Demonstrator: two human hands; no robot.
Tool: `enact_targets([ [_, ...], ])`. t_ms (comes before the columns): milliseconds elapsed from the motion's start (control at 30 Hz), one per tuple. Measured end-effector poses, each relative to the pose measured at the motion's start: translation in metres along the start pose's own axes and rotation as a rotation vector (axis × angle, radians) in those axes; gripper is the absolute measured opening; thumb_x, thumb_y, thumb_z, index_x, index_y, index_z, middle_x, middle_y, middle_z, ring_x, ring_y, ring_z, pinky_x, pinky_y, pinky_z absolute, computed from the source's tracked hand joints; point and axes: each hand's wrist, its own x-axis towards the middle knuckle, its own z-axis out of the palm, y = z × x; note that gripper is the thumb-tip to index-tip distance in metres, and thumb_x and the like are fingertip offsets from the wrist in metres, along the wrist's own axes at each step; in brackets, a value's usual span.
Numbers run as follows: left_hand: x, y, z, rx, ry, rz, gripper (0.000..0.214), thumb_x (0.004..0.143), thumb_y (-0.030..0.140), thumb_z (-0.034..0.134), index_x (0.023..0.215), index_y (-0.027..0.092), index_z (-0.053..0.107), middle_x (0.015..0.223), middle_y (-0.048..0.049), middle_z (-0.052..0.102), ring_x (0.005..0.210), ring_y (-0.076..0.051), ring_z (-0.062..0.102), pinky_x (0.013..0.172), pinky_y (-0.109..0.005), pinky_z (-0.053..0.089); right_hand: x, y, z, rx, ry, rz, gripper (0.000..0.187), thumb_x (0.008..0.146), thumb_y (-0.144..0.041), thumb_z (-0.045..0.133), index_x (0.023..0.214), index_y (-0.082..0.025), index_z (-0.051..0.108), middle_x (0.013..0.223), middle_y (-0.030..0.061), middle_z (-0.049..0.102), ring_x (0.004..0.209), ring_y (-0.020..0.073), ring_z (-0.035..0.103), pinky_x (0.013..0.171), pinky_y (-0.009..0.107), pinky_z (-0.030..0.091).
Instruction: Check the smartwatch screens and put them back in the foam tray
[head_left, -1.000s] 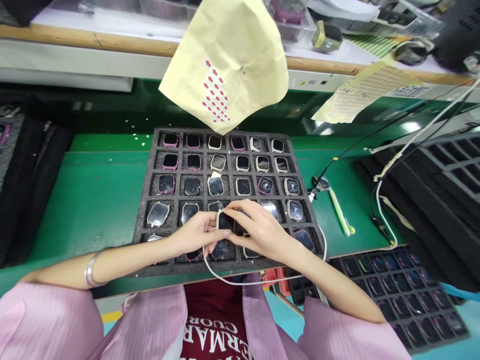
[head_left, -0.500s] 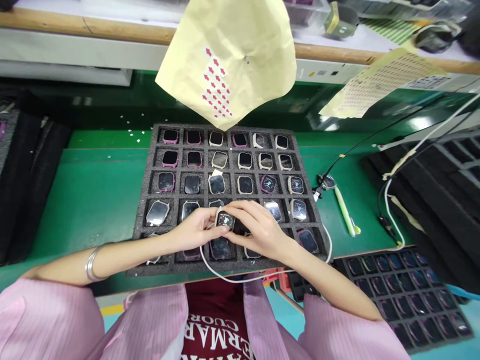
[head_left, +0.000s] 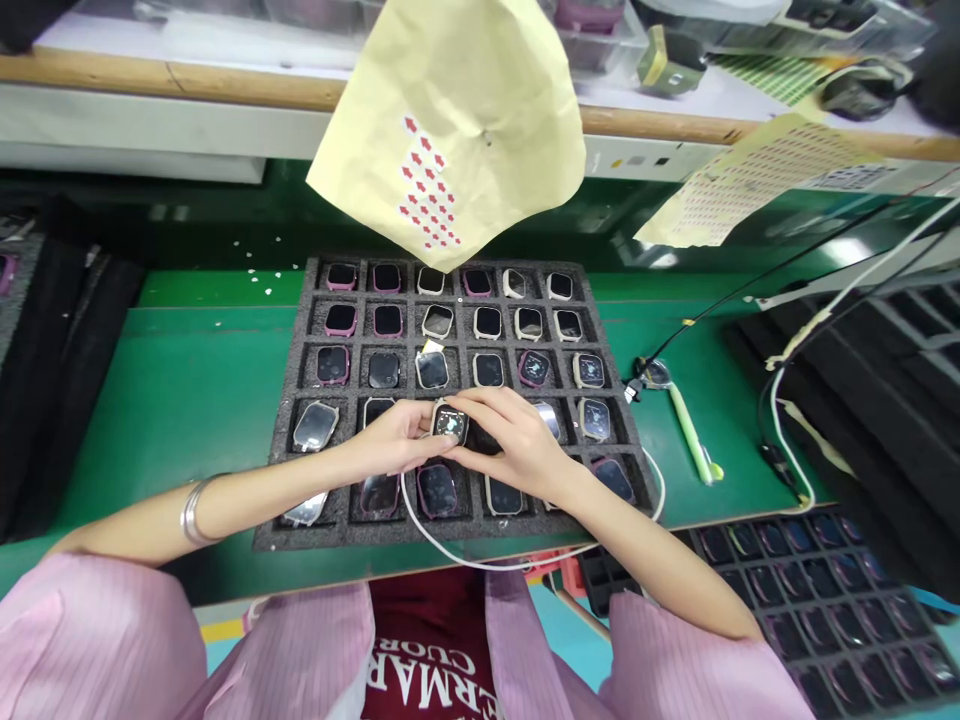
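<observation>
Both my hands hold one smartwatch case [head_left: 451, 424] with a lit dial, above a dark foam tray [head_left: 296, 372]. My left hand [head_left: 405, 436] grips its left side, thumb on the lower edge of the screen. The fingers of my right hand [head_left: 514, 440] close on its top and right edges. A white cable [head_left: 457, 562] loops from beneath my left hand, along the tray's front and round its right corner; its end is hidden. Pink, silver and pale watch cases fill the tray's compartments, such as a pink-framed one [head_left: 437, 490] just below my hands.
A yellow sheet of red arrow stickers [head_left: 450, 130] hangs over the tray's back. Right of the tray lie a watch with a light green strap [head_left: 688, 430] and cables. Another filled tray [head_left: 825, 600] sits lower right. Black foam stacks [head_left: 67, 370] flank the bench.
The watch case and both hands have risen slightly, away from my body, uncovering more of the front row of cases. Both hands keep their hold; the dial is still lit.
</observation>
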Motion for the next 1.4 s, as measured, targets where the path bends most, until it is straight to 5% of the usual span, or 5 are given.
enact_targets([
  [200, -0.002, 0.0, 0.002, 0.004, -0.077, 0.144, 0.03, 0.075, 0.03, 0.072, 0.094, 0.012, 0.058, 0.09, -0.0047, 0.063, 0.078, -0.013, 0.057, 0.067, -0.023, 0.048, -0.002, 0.002, -0.014, 0.106, 0.039, 0.041, 0.036, 0.086, -0.034, 0.068, 0.116, -0.018, 0.056, 0.105, 0.0101, 0.065, 0.095, 0.0258, 0.062, 0.082, 0.043, 0.05],
  [367, -0.026, 0.007, -0.001, 0.028, -0.085, -0.052, 0.035, 0.081, 0.036, 0.066, 0.105, 0.013, 0.055, 0.098, -0.0077, 0.065, 0.044, -0.002, 0.04, 0.038, -0.017, 0.032, -0.016, 0.013, -0.032, -0.01, -0.029, 0.155, 0.034, 0.083, -0.033, 0.072, 0.111, -0.018, 0.058, 0.104, 0.0101, 0.065, 0.096, 0.028, 0.06, 0.084, 0.046, 0.047],
  [767, -0.052, -0.014, -0.009, -0.123, -0.074, -0.071, 0.032, 0.078, 0.02, 0.066, 0.107, 0.011, 0.055, 0.119, -0.0193, 0.062, 0.048, -0.004, 0.051, 0.038, -0.017, 0.043, 0.034, 0.0, -0.019, -0.206, -0.468, 0.01, 0.041, 0.08, -0.025, 0.075, 0.117, -0.013, 0.06, 0.112, 0.0138, 0.055, 0.1, 0.0293, 0.053, 0.08, 0.042, 0.046],
  [1133, -0.049, -0.019, -0.014, -0.186, -0.09, -0.004, 0.039, 0.074, 0.024, 0.074, 0.106, 0.013, 0.056, 0.084, -0.0055, 0.067, 0.044, -0.005, 0.05, 0.038, -0.017, 0.041, 0.021, -0.019, -0.025, 0.226, -0.236, 0.187, 0.038, 0.082, -0.028, 0.072, 0.115, -0.022, 0.055, 0.113, 0.0075, 0.062, 0.106, 0.0257, 0.058, 0.092, 0.043, 0.048],
  [1400, -0.053, -0.019, -0.009, -0.096, 0.004, 0.025, 0.032, 0.078, 0.037, 0.07, 0.088, 0.014, 0.05, 0.052, 0.0068, 0.052, 0.036, -0.005, 0.045, 0.037, -0.015, 0.036, 0.02, -0.043, 0.01, 0.065, -0.218, 0.053, 0.035, 0.087, -0.021, 0.065, 0.118, -0.016, 0.052, 0.115, 0.0127, 0.06, 0.105, 0.0283, 0.056, 0.09, 0.046, 0.045],
])
